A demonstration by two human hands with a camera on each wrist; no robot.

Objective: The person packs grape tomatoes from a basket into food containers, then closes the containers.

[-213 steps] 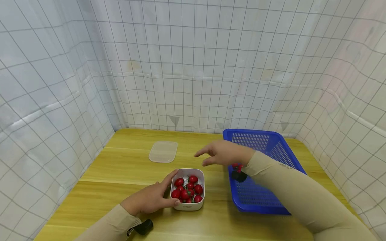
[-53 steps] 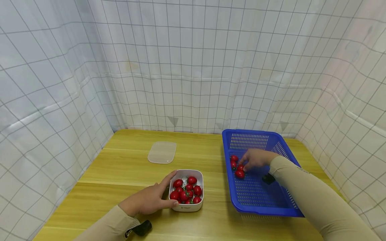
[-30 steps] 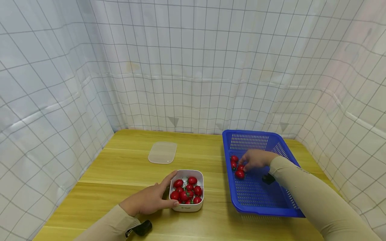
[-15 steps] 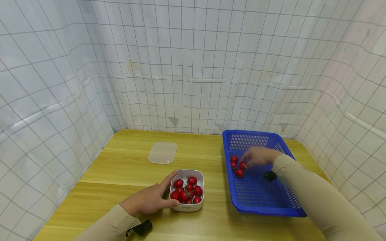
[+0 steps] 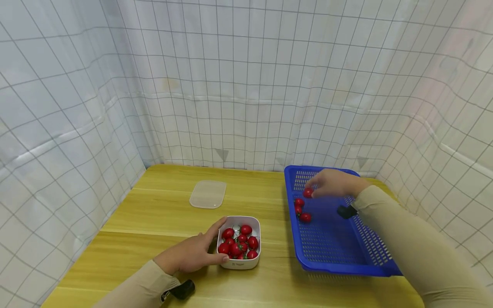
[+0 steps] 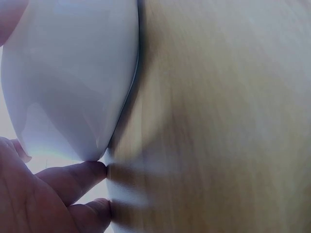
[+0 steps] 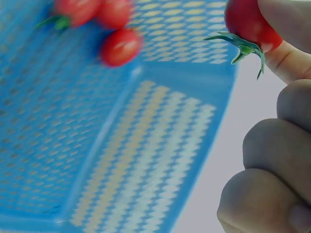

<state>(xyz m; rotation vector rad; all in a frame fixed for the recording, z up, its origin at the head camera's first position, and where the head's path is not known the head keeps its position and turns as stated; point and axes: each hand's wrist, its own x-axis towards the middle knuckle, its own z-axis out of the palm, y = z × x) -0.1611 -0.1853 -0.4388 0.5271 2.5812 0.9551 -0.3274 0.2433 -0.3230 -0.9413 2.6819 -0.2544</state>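
Note:
My right hand [image 5: 337, 183] pinches a cherry tomato [image 5: 307, 193] between thumb and forefinger, raised inside the blue basket [image 5: 335, 269]. Its green stem leaves [image 7: 245, 48] hang down in the right wrist view, and the other fingers are curled. Three more tomatoes [image 5: 305, 217] lie against the basket's left side. My left hand [image 5: 188, 255] grips a white square box [image 5: 248, 264] by its left side, thumb at the near wall and forefinger at the far corner. Several red tomatoes [image 5: 236, 249] with green stems fill much of the box.
A translucent square lid [image 5: 208, 194] lies flat on the wooden table [image 5: 154, 214] behind the box. White grid-patterned curtains [image 5: 246, 85] enclose the table at the back and both sides. Each wrist carries a black device [image 5: 182, 290].
Seven seconds ago my right hand hovered between box and basket. It then reached down into the basket, took hold of a tomato and lifted it. My left hand stays on the box.

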